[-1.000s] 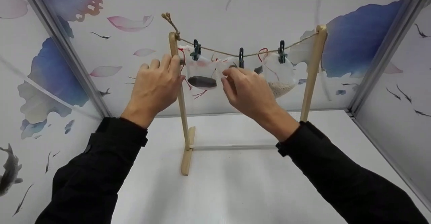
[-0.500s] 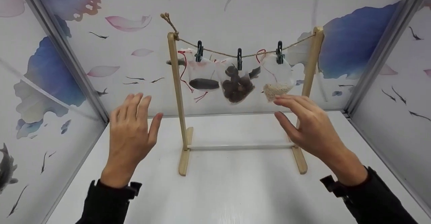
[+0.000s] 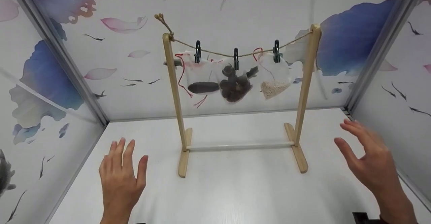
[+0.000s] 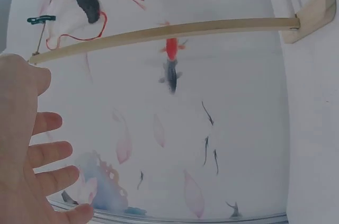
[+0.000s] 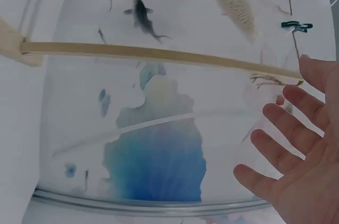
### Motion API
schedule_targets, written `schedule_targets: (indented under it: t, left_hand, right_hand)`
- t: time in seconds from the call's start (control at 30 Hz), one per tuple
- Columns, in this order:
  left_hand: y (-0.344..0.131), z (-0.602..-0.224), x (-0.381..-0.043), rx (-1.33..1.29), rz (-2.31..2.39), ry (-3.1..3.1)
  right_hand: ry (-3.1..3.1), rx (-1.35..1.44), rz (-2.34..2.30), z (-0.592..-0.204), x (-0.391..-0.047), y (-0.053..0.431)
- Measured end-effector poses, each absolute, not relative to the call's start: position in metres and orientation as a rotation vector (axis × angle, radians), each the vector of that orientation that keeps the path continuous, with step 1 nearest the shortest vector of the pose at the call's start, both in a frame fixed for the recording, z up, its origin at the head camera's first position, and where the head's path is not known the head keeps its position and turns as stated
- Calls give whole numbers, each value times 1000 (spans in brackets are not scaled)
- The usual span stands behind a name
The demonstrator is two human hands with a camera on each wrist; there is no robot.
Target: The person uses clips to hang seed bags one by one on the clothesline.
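Observation:
Both hands are away from the rack and hold nothing. My left hand [image 3: 119, 180] is over the table's left front, fingers spread; my right hand [image 3: 372, 163] is at the right, thumb apart from the fingers. Between them stands a small wooden clothesline rack [image 3: 304, 92] with a sagging twine [image 3: 219, 53]. Three dark green clips [image 3: 198, 51] pin translucent drawstring pouches to the twine. The left pouch [image 3: 198, 71] has a dark oblong lump at its bottom, the middle pouch [image 3: 235, 86] brown rounded pieces, the right pouch [image 3: 275, 82] pale grains. Red cords dangle from the left pouch.
A white table [image 3: 219, 190] carries the rack on two wooden feet [image 3: 183, 163] joined by a white rod [image 3: 240, 147]. White panels printed with petals, fish and blue leaves enclose the table at the back and sides, framed by metal strips [image 3: 70, 66].
Both hands have left the line, where they were at the left post and middle pouch, and have drawn down and apart to either side. The three pouches stay hanging.

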State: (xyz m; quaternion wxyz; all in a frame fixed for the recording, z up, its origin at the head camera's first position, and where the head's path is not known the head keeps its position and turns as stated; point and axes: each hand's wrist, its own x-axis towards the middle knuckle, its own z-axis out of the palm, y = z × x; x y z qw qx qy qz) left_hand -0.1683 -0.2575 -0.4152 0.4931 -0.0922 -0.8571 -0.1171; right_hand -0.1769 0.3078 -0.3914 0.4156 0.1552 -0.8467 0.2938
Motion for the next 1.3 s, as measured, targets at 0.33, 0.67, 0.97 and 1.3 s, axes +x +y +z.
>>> schedule_targets:
  t: [0.33, 0.67, 0.97, 1.3]
  left_hand:
    - [-257, -440, -177, -195, -256, -2162]
    - [-253, -462, -186, -149, -197, -2279]
    - [-246, -481, -193, -210, -170, -2439]
    - [-249, -495, -197, -188, -134, -2478]
  right_hand:
    - [-2187, 311, 715, -442, -176, 325]
    - [-2473, 304, 594, -474, -182, 333]
    - [-2743, 243, 477, -487, -185, 332]
    - [-2906, 170, 426, -503, -191, 335]
